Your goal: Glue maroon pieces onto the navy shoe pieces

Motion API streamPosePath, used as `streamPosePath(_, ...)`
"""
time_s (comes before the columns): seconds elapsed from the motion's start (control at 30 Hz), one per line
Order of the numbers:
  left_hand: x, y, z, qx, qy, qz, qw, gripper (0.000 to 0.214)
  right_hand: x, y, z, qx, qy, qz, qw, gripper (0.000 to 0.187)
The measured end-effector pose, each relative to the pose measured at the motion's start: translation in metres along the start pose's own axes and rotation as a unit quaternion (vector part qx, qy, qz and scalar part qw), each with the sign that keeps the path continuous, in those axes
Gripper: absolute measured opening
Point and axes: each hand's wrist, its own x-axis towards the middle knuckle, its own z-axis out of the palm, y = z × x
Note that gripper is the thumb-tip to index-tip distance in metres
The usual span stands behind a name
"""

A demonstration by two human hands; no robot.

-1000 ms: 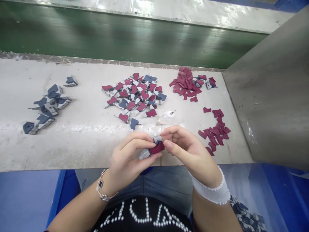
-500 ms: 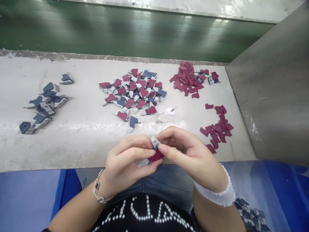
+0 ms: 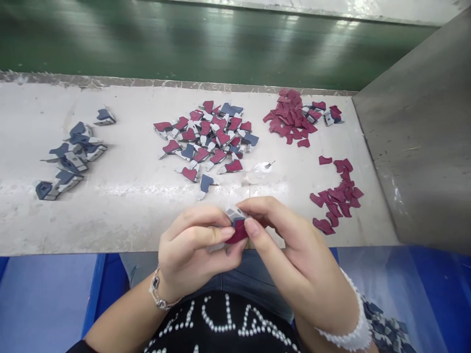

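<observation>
Both hands meet over the near edge of the white table (image 3: pixel 110 215). My left hand (image 3: pixel 193 245) pinches a small red-and-grey piece (image 3: pixel 237 226) from the left. My right hand (image 3: pixel 294 245) pinches the same piece from the right, thumb pressed on its red face. Most of the piece is hidden by my fingers. A pile of mixed red, blue and grey pieces (image 3: pixel 208 139) lies on the table just beyond my hands. Loose red pieces (image 3: pixel 336 198) lie to the right of my right hand.
A group of blue-grey pieces (image 3: pixel 71 157) lies at the left. Another red heap (image 3: pixel 292 117) sits at the far right back. A small clear item (image 3: pixel 261 169) lies mid-table. A green belt (image 3: pixel 202 49) runs behind. A grey slanted panel (image 3: pixel 423 147) stands at the right.
My hands have closed tighter on the piece, covering more of it, and my right thumb has moved onto its red face. The camera has shifted slightly.
</observation>
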Motion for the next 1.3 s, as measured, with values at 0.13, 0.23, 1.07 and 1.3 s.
streamPosePath(0.13, -0.002, 0.003, -0.001, -0.012, 0.004, -0.011, 1.000, 0.020, -0.005, -0.003, 0.001, -0.072, 0.009, -0.046, 0.996, 0.017)
streamPosePath(0.23, -0.004, 0.004, 0.000, -0.027, 0.008, -0.021, 0.999, 0.018, -0.008, -0.003, 0.001, -0.079, -0.003, -0.065, 0.995, 0.016)
streamPosePath(1.07, 0.003, 0.017, -0.006, -0.164, -0.259, -0.242, 0.921, 0.011, -0.004, 0.005, -0.022, -0.118, -0.123, -0.098, 0.981, 0.015)
streamPosePath(1.3, -0.004, 0.009, -0.002, -0.241, -0.264, -0.313, 0.880, 0.017, 0.005, 0.031, -0.019, -0.077, -0.160, -0.123, 0.976, 0.016)
